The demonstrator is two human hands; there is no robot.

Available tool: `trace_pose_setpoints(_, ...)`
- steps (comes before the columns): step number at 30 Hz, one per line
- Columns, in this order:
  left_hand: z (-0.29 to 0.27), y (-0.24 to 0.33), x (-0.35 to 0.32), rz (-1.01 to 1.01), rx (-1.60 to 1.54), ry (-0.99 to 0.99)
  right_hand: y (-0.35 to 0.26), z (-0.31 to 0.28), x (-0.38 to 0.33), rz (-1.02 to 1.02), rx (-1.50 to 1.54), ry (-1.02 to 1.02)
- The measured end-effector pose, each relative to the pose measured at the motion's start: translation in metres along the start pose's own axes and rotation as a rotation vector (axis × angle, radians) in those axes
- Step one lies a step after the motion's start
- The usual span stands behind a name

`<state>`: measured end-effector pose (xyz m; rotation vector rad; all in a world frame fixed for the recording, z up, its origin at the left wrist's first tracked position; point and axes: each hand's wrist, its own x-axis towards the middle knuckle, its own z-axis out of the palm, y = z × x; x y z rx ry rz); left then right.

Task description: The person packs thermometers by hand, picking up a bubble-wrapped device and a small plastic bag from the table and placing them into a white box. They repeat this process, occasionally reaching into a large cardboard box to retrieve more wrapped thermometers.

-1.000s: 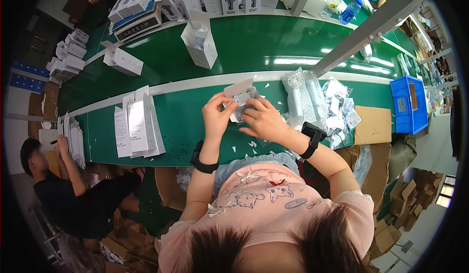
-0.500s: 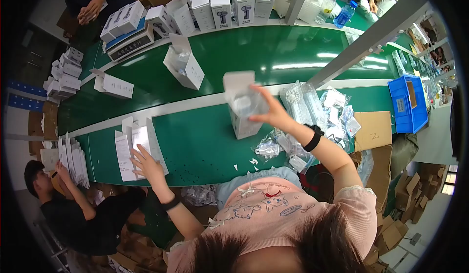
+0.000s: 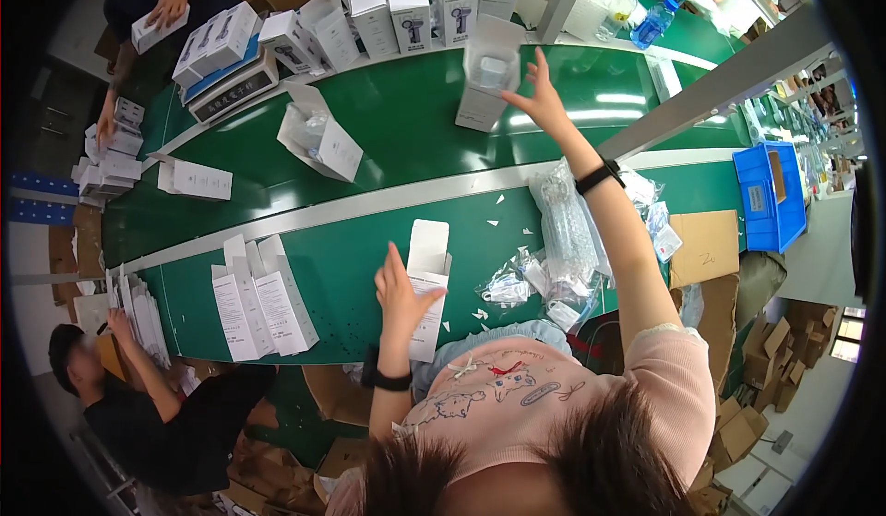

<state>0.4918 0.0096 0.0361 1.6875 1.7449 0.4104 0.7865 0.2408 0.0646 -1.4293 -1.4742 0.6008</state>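
My right hand (image 3: 538, 94) is open, fingers spread, at the right side of an open white carton (image 3: 483, 105) on the far green belt. A clear-wrapped item (image 3: 492, 73) shows inside that carton. My left hand (image 3: 399, 296) has its fingers stretched out beside an unfilled-looking white carton (image 3: 428, 318) with its flap up, at the near edge of the table. Its thumb lies across the carton's front. Farther left, two more white cartons (image 3: 242, 318) with raised flaps sit side by side.
Bubble-wrapped sleeves (image 3: 565, 216) and small bagged parts (image 3: 508, 283) lie to the right, near a blue bin (image 3: 772, 198). Other cartons (image 3: 320, 136) sit on the belt; a row of filled ones (image 3: 411, 19) lines its far side. A grey post (image 3: 711, 82) slants across the right.
My right hand has carried the filled carton forward onto the belt and released it. My left hand has moved right, where another carton now is. Belt cartons have shifted left.
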Motion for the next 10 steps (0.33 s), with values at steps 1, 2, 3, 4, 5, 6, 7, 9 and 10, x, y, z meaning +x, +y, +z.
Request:
trace_pose_setpoints(1,0.005,-0.008,0.011,0.02,0.011,0.019,0.003,-0.013,-0.014,-0.003,-0.342,-0.113)
trace_pose_setpoints(2,0.013,-0.015,0.016,0.016,0.01,0.017,0.004,-0.029,-0.033,-0.01,-0.683,-0.224)
trace_pose_setpoints(3,0.021,-0.023,0.02,0.024,0.007,-0.041,0.004,-0.038,-0.057,0.047,-0.833,-0.342)
trace_pose_setpoints(4,0.029,-0.03,0.023,0.03,0.005,-0.098,0.003,-0.042,-0.083,0.103,-0.982,-0.462)
trace_pose_setpoints(5,0.036,-0.032,0.029,0.052,-0.001,-0.165,0.001,-0.047,-0.111,0.223,-1.019,-0.529)
trace_pose_setpoints(6,0.039,-0.034,0.032,0.057,-0.001,-0.168,0.001,-0.048,-0.137,0.339,-1.045,-0.602)
trace_pose_setpoints(7,0.039,-0.038,0.035,0.057,-0.15,-0.2,-0.004,-0.046,-0.158,0.342,-1.045,-0.599)
trace_pose_setpoints(9,0.035,-0.045,0.04,0.056,-0.448,-0.263,-0.013,-0.036,-0.19,0.417,-1.054,-0.598)
trace_pose_setpoints(10,0.035,-0.044,0.037,0.058,-0.446,-0.263,-0.007,-0.032,-0.201,0.364,-1.13,-0.56)
